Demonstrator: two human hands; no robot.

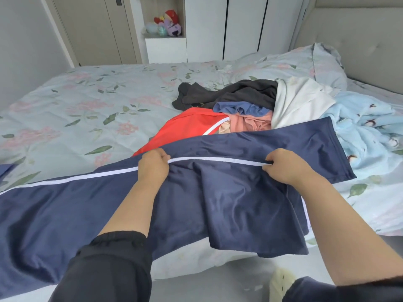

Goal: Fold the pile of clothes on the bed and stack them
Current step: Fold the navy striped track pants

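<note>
Across the bed's near edge, both hands (153, 164) (283, 165) pinch navy trousers (218, 203) lying left-right.

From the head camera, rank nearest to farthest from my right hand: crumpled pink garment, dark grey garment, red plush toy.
1. crumpled pink garment, just beyond the right hand.
2. dark grey garment, behind it, at the pile's back.
3. red plush toy, in the far wall niche.

Navy trousers (218, 203): smooth cloth, slight sheen. Floral bedsheet (87, 101): matt, creased cloth.
</note>
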